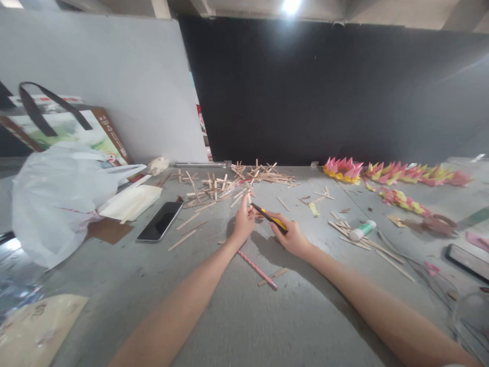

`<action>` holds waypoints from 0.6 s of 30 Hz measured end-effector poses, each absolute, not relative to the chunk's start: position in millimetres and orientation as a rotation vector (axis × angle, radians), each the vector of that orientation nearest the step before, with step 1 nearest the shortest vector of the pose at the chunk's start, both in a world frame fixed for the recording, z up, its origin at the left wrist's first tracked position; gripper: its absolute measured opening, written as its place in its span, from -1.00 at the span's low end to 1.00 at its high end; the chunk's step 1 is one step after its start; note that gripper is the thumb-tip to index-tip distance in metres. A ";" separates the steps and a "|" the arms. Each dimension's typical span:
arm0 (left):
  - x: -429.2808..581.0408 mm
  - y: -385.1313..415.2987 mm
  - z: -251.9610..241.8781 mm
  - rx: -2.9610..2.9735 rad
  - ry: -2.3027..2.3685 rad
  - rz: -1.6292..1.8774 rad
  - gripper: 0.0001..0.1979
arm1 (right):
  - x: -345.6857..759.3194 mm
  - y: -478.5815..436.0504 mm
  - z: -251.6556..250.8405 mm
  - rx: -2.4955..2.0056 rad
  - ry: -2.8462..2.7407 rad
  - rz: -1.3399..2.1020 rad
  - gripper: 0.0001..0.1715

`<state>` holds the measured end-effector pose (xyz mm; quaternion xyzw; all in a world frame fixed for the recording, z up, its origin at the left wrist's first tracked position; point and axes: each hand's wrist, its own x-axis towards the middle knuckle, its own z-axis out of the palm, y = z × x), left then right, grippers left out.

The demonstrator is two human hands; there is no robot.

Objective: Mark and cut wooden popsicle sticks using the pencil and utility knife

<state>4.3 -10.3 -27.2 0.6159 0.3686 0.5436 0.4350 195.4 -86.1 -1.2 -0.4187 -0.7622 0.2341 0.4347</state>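
My right hand (292, 237) is closed around a yellow-and-black utility knife (278, 222), its front end pointing at my left hand. My left hand (244, 221) pinches a small wooden craft stick (249, 199) between its fingers, close to the knife's tip. Whether the blade touches the stick is too small to tell. Below my hands a pink-striped pencil (257, 269) lies slantwise on the grey table, with a short loose stick (273, 277) beside it. A heap of craft sticks (263, 176) spreads out beyond my hands.
On the left are a black-screened phone (160, 221), a white plastic bag (64, 199) and a shopping bag (69, 127). Rightward lie a glue stick (362, 230), brown tape (440, 224), another phone (468, 261) and cables. Pink-and-yellow paper flowers (343, 169) stand by the black wall.
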 end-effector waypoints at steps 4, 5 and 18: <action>6.8 -12.1 -28.1 1.536 0.973 1.310 -0.47 | 200.8 -84.0 18.1 -1.047 -1.917 0.602 -0.53; 7.3 -11.9 -28.6 1.530 0.985 1.302 -0.47 | 201.5 -83.8 22.9 -1.051 -1.926 0.593 -0.54; 8.0 -10.5 -31.7 1.527 0.882 1.361 -0.46 | 174.6 -105.4 14.2 -1.308 -2.099 0.231 -0.47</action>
